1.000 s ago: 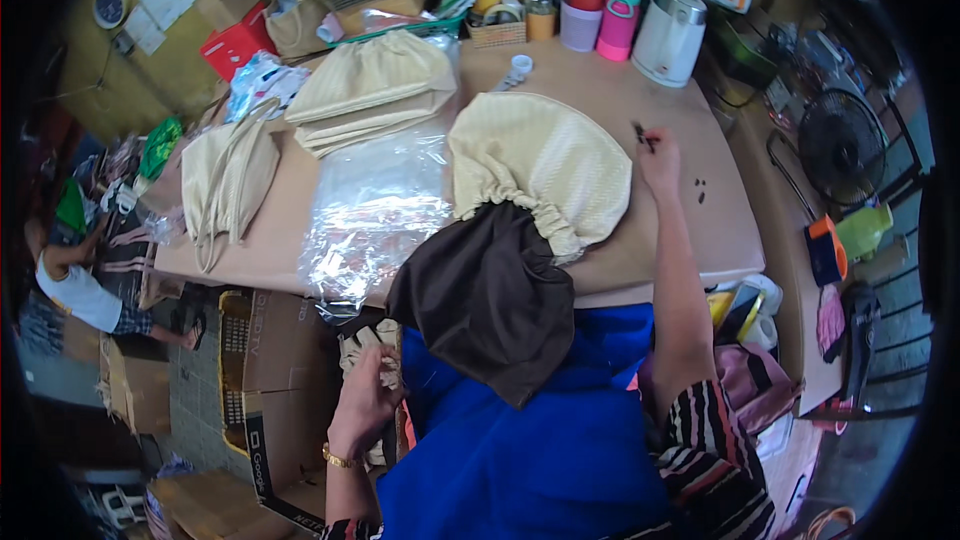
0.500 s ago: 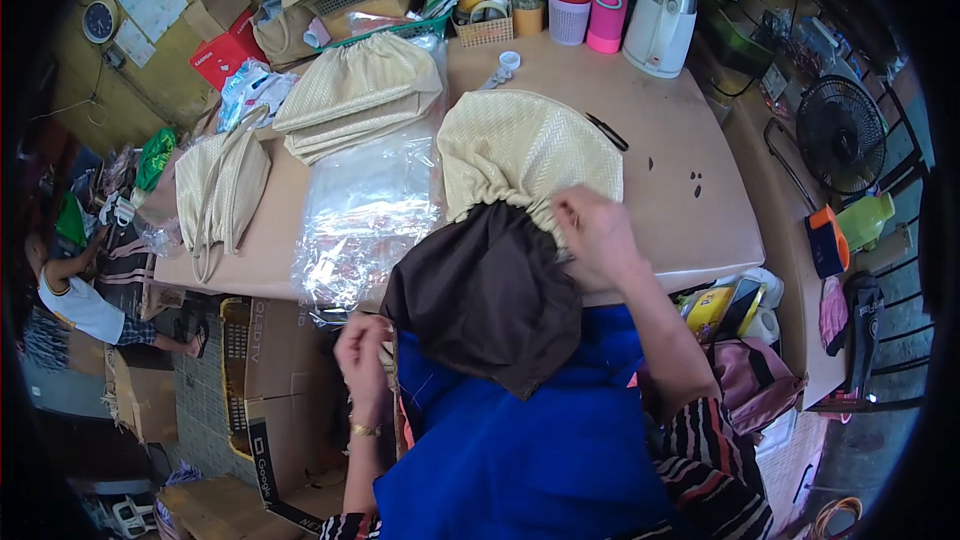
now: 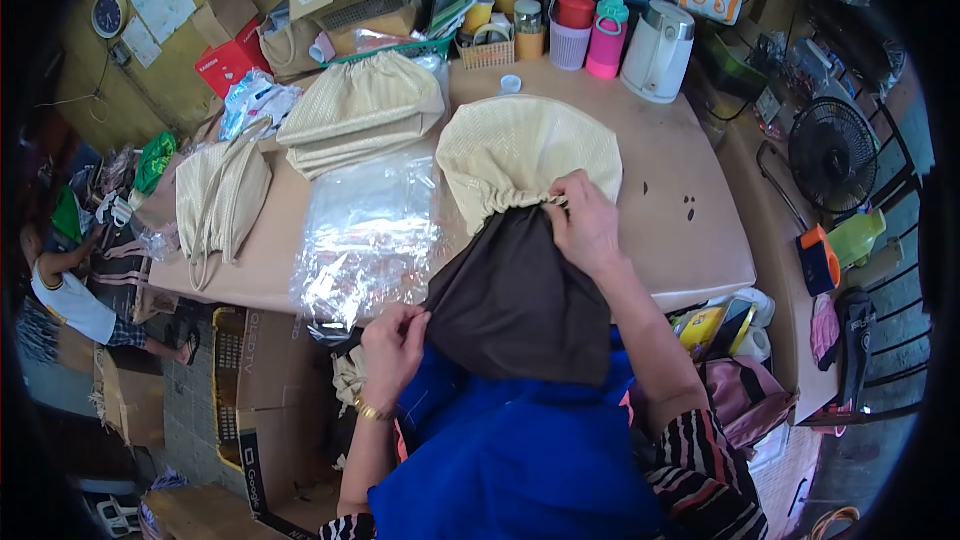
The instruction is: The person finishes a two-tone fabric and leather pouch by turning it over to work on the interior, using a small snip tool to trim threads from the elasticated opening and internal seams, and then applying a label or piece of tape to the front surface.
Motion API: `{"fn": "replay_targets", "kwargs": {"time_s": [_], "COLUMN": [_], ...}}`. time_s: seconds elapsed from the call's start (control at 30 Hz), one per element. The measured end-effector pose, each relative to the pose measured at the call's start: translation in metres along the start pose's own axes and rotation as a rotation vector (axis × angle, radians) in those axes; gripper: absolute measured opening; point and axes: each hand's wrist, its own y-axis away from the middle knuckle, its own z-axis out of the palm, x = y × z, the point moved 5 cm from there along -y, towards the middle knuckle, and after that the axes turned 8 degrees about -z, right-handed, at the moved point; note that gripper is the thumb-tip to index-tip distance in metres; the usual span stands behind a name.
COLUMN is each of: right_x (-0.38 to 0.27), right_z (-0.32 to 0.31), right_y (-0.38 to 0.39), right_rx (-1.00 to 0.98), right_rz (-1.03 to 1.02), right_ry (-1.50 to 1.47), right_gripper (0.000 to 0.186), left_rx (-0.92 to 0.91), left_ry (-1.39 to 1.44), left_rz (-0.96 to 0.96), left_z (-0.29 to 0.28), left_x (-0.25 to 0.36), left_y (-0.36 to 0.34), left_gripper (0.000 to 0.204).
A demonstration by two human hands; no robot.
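Observation:
A cream woven drawstring bag (image 3: 530, 145) lies on the table in front of me, its gathered mouth toward me. From that mouth its dark brown lining (image 3: 525, 305) is pulled out and hangs over the table's edge onto my blue-covered lap. My right hand (image 3: 586, 225) pinches the gathered rim on its right side, where cream meets brown. At the lining's left edge, my left hand (image 3: 392, 348) is closed on the brown cloth between thumb and fingers. The bag's inside is hidden.
Left of the bag lies a stack of clear plastic sleeves (image 3: 365, 240), with a folded cream bag (image 3: 365, 110) behind it. Another cream bag (image 3: 222, 195) with straps sits farther left. A white kettle (image 3: 658, 50) and a pink bottle (image 3: 606, 35) stand at the back. A person (image 3: 75, 300) is at far left.
My left hand has moved up and right and taken hold of the lining's edge. The lining is now spread wider, its lower part shifted right. The black pen beside the bag no longer shows.

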Motion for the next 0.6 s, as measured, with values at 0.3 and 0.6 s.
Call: {"fn": "replay_targets", "kwargs": {"time_s": [0.3,0.6], "right_x": [-0.004,0.085], "right_z": [-0.039,-0.093], "right_y": [0.066,0.168], "right_rx": [-0.192,0.093], "right_rz": [0.331,0.78], "right_ry": [0.016,-1.242], "right_gripper": [0.068,0.078], "left_rx": [-0.23,-0.539], "left_ry": [0.297,1.117], "left_rz": [-0.131,-0.501], "left_z": [0.024,0.04], "left_x": [0.002,-0.015], "left_y": [0.029,0.031], "left_gripper": [0.056,0.034]}}
